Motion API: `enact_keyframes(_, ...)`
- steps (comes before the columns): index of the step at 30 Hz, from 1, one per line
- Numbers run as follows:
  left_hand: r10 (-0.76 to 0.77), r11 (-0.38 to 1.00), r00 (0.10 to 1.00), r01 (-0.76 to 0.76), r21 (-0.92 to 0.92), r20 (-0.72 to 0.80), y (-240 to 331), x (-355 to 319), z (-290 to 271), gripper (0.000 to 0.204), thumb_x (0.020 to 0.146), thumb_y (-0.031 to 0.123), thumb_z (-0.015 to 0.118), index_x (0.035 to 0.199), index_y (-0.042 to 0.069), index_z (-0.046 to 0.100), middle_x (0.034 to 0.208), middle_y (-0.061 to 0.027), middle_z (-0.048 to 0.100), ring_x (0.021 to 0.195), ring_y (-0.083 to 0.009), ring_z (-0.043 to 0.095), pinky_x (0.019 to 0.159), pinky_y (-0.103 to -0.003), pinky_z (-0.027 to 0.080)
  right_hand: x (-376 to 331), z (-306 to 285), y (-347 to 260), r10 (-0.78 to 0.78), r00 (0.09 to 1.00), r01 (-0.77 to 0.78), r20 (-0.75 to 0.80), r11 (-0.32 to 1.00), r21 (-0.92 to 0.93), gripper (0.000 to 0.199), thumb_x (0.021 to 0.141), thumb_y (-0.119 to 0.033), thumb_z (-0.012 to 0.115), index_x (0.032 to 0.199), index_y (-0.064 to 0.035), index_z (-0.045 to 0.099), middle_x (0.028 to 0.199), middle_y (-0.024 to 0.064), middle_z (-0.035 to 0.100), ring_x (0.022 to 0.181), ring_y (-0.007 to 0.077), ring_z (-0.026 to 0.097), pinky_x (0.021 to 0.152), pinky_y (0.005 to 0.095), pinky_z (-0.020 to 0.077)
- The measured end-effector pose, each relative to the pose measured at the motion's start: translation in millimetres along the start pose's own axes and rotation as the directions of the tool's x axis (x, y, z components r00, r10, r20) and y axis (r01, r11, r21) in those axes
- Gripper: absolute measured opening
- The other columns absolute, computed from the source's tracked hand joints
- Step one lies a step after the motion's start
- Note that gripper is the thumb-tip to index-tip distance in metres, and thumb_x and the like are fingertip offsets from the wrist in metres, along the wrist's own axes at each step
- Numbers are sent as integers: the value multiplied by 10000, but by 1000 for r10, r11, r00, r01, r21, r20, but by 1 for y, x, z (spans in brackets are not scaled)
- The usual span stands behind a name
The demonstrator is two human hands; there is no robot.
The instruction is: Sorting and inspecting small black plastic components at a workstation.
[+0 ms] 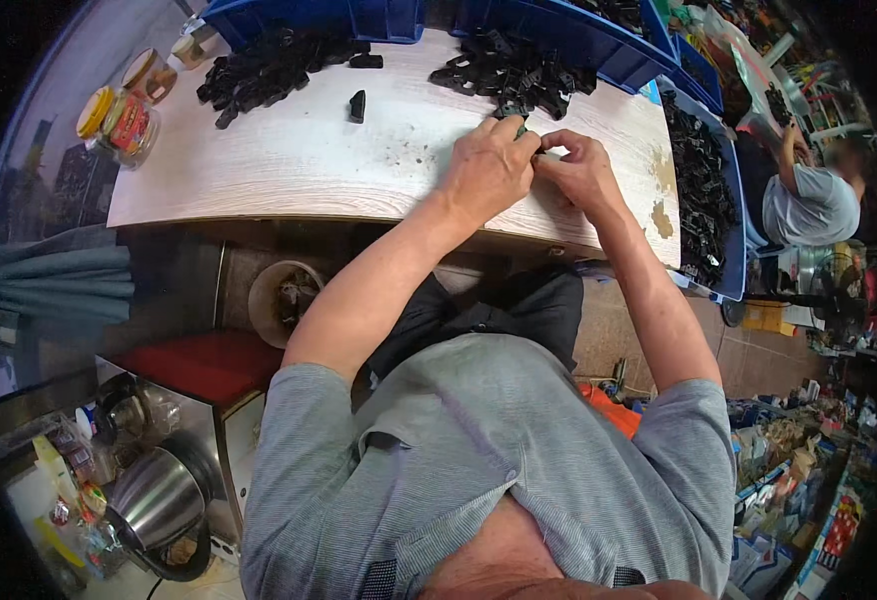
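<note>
My left hand [492, 165] is closed around a small dark piece with a bit of green showing, mostly hidden by the fingers. Right beside it, my right hand [581, 172] has thumb and forefinger pinched together against the left fingertips. Whatever sits in that pinch is too small to make out. Just beyond both hands lies a pile of black plastic parts [519, 70] on the pale wood-grain table [289, 170]. A second heap of black parts [269, 75] is at the far left, and one single black part [357, 106] stands apart between the heaps.
Blue bins [559, 45] line the table's back edge. A blue bin full of black parts [699, 190] adjoins the right side. Jars [124, 125] stand at the left corner. Below are a bucket [287, 300] and a steel kettle [159, 495]. Another person [814, 200] sits at far right.
</note>
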State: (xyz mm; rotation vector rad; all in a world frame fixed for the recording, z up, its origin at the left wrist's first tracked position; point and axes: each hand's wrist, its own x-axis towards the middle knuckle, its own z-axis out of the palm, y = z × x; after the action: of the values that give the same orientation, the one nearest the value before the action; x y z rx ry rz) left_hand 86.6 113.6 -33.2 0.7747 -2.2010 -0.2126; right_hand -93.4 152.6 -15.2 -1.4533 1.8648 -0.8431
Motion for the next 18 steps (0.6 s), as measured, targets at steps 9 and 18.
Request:
enact_keyframes(9, -44, 999, 998, 46, 30, -36, 3, -2, -1, 148, 776, 89, 682, 919, 55, 705, 1106, -169, 710, 933, -331, 699, 803, -406, 597, -5, 1, -5, 25, 1000, -25, -5, 998, 54, 304, 783, -200, 764, 1043, -44, 751, 629, 27, 635, 546, 75, 537, 492, 277, 415)
enact_keyframes(18, -227, 973, 969, 220, -74, -100, -6, 1, -1, 159, 784, 61, 633, 921, 20, 700, 946, -192, 722, 886, -371, 689, 764, -460, 570, -4, 0, -9, 11, 999, -13, 43, 999, 36, 289, 857, -210, 741, 1089, -43, 700, 614, -17, 592, 464, 58, 485, 395, 253, 341)
